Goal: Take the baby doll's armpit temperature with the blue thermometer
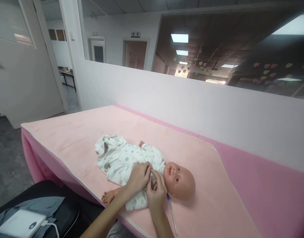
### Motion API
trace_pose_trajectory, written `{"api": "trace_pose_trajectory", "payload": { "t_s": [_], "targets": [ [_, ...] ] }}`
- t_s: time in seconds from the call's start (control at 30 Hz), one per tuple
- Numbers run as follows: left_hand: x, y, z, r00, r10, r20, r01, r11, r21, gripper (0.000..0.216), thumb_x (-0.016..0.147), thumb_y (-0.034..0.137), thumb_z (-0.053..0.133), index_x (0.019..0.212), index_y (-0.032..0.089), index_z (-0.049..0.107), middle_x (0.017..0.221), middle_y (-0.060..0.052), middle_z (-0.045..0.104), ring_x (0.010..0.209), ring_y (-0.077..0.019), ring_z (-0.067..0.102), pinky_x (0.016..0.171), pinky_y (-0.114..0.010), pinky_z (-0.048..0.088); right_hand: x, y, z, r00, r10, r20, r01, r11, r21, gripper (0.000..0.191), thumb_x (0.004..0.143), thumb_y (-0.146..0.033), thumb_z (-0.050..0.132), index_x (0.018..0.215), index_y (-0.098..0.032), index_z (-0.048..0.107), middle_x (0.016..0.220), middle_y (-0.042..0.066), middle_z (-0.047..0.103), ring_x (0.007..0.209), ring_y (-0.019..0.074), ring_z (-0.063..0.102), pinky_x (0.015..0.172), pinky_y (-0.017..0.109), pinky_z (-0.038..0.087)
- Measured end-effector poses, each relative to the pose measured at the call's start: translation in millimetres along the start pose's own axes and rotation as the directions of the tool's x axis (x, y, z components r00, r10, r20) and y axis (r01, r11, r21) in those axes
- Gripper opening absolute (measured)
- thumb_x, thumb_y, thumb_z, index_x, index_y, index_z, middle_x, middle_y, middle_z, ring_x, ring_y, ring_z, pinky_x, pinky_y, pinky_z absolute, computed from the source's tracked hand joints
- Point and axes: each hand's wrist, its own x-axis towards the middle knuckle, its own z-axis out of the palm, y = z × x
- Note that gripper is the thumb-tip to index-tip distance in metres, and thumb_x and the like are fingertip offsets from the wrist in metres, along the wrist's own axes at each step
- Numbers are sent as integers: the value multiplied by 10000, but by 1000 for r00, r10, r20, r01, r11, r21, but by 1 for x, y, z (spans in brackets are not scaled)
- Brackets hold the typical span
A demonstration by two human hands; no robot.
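A baby doll (183,185) lies on its back on a pink cover (206,211), its head toward the right. It wears a white printed baby outfit (132,155), whose lower part lies crumpled at the left. My left hand (141,175) is over the doll's chest, fingers pinched on the outfit near the neck. Close against it, my right hand (157,189) also pinches the cloth there with thumb and fingers. The exact spot between my fingertips is hidden. One bare doll arm (108,196) sticks out toward me, beside my left forearm.
A thin clear stick with a blue end (172,215) lies beside the doll's head, right of my right wrist. A white power bank (22,224) with a cable rests on a black seat (67,211) at lower left. A white wall (191,105) with windows stands behind the table.
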Motion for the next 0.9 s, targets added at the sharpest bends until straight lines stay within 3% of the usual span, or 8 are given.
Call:
{"api": "trace_pose_trajectory", "payload": {
  "t_s": [0.2,0.67,0.8,0.9],
  "targets": [
    [-3,-6,0,996,61,-64,-65,996,-65,345,932,361,230,781,202,496,786,-22,637,747,-187,566,784,-341,366,-2,0,2,999,39,-18,-39,999,-10,230,873,-248,477,1040,-168,615,880,86,643,683,129,588,577,234,477],
    [-17,3,-5,987,106,-117,-121,985,-124,326,944,355,257,773,196,486,745,-8,610,741,-168,564,758,-319,398,-2,-1,2,990,135,-42,-135,991,10,279,883,-328,471,1043,-141,602,767,62,616,669,137,568,564,236,457],
    [-28,5,-10,986,91,-139,-118,974,-196,299,938,362,297,887,207,548,857,-19,636,831,-164,573,805,-314,419,-2,-4,0,992,105,-65,-104,994,25,205,884,-272,461,957,-160,616,808,71,604,712,142,566,613,252,467],
    [-36,-4,-18,981,93,-173,-115,985,-126,276,923,358,336,1013,224,561,995,-40,634,948,-187,560,864,-341,416,-5,-5,-2,991,87,-100,-79,994,75,157,874,-224,454,920,-159,590,849,81,590,765,150,570,644,257,476]
  ]
}}
